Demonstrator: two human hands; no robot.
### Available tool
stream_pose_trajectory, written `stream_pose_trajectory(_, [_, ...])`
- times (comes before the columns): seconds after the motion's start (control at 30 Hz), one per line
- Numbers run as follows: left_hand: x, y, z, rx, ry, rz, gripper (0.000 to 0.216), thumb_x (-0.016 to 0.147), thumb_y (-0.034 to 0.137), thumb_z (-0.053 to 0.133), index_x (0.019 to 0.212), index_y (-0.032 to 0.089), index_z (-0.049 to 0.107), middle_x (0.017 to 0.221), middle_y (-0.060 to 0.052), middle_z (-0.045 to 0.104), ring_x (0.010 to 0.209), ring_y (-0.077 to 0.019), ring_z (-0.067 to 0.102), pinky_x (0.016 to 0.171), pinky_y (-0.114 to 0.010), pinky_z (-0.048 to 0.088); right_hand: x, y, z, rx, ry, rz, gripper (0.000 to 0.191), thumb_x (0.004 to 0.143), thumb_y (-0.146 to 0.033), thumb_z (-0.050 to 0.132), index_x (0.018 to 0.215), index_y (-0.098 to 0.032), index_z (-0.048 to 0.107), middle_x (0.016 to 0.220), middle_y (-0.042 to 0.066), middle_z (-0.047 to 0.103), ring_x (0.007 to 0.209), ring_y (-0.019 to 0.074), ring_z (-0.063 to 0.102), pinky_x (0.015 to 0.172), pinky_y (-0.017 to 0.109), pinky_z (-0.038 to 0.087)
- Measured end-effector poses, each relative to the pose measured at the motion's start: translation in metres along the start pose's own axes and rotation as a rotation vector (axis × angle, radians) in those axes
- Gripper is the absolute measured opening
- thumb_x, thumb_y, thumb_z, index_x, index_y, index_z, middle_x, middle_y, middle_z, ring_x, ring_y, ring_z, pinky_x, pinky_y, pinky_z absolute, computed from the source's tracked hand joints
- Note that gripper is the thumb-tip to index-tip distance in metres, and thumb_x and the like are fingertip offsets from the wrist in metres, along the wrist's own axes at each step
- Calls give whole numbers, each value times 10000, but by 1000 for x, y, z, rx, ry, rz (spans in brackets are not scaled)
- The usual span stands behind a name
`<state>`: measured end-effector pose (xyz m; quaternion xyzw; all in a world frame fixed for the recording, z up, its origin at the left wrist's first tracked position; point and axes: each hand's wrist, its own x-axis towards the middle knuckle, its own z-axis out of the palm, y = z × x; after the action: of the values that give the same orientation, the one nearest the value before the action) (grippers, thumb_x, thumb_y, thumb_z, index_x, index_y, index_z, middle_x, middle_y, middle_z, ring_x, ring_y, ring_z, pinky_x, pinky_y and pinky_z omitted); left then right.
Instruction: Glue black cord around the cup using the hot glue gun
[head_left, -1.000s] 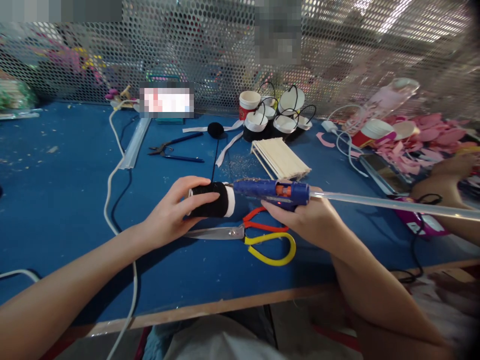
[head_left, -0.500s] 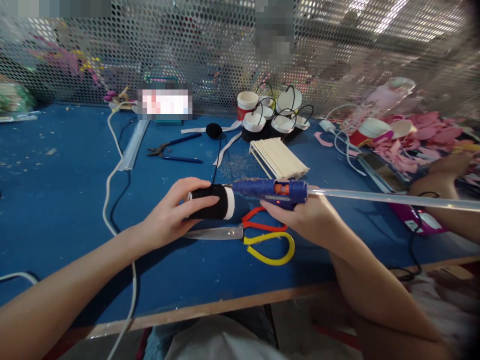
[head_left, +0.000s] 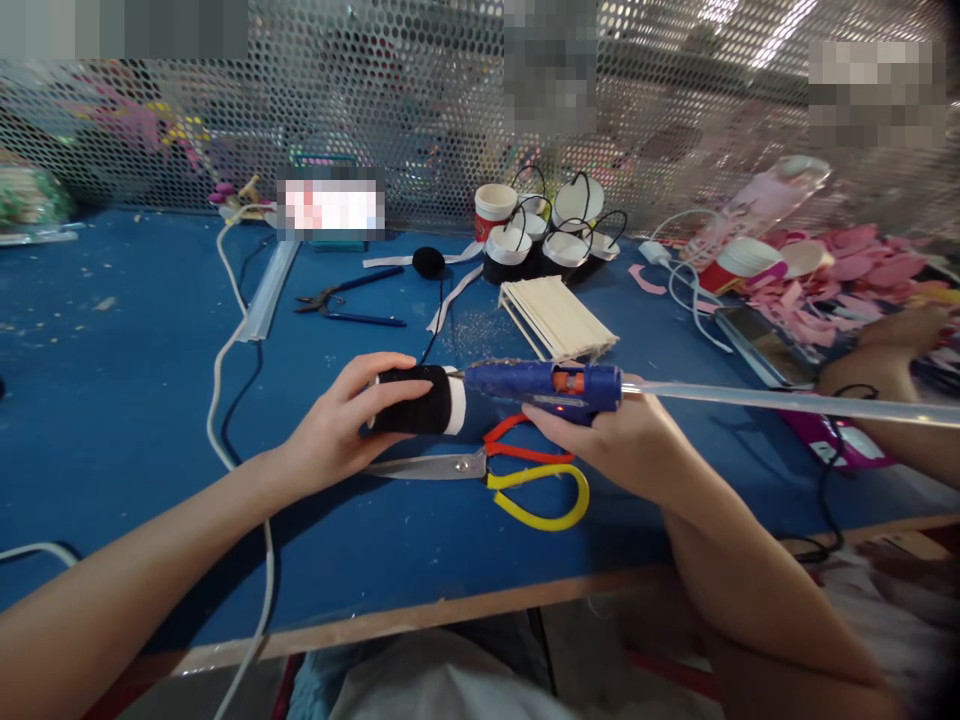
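Since the earlier pictures, the cup [head_left: 412,403] and the left hand [head_left: 334,425] have been shifted slightly leftward and upward in the view. The cord's [head_left: 430,346] near end has been displaced leftward. The glue gun [head_left: 517,379] has been moved slightly rightward.

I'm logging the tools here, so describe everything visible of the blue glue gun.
The blue glue gun looks like plastic, with an orange part showing in a cutout near its rear and a small red light glowing below. It is held roughly level in the right hand, which hides any handle. A long translucent stick extends from its back. Its nozzle points left, toward the black-wrapped cup; whether they touch is unclear.
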<state>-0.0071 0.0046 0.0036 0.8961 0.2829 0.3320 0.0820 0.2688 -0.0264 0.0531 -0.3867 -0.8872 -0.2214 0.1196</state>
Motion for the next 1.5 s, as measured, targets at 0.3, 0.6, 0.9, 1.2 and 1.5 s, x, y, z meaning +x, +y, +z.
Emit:
stream_pose_trajectory(0.3, [2, -1, -1, -109, 2, -151, 444, 766, 231, 625, 1175, 231, 453, 1192, -103, 461, 1121, -229, 460, 911, -406, 434, -5, -4, -5, -115, 111, -156, 423, 770, 2, 362, 850, -231, 705, 448, -6, 541, 392, 108, 409, 445, 243, 318])
stream_pose_trajectory(0.6, [3, -2, 0, -204, 31, -273, 507, 707, 290, 685, 1163, 214, 478, 1143, -91, 482, 1076, -217, 486, 901, -390, 443, 7, -11, -13, 398, -23, 153, 293, 855, -199, 386, 741, -180, 656, 476, -16, 525, 410, 87, 409, 410, 203, 355])
stream_pose_trajectory(0.9, [3, -2, 1, -199, 44, -283, 512, 707, 307, 682, 1168, 222, 477, 1133, -92, 496, 1063, -231, 497, 879, -400, 459, 4, -11, -12, 432, -45, 181, 281, 851, -238, 387, 759, -176, 645, 475, -23, 514, 413, 92, 399, 392, 207, 334])
stream_pose_trajectory(1.2, [1, -1, 1, -4, 14, -86, 473, 751, 218, 637, 1183, 220, 445, 1183, -115, 460, 1114, -239, 461, 918, -420, 434, -5, -1, -4, 2, -9, -59, 303, 763, -69, 436, 843, -216, 688, 409, -19, 501, 420, 109, 446, 453, 218, 334])
stream_pose_trajectory(1.5, [-2, 0, 3, 9, -17, -42, 451, 779, 208, 604, 1195, 247, 434, 1210, -119, 449, 1101, -244, 460, 817, -373, 481, 2, 0, 1, 30, -21, 7, 207, 790, -172, 488, 833, -189, 690, 422, 4, 473, 450, 123, 451, 429, 237, 322])
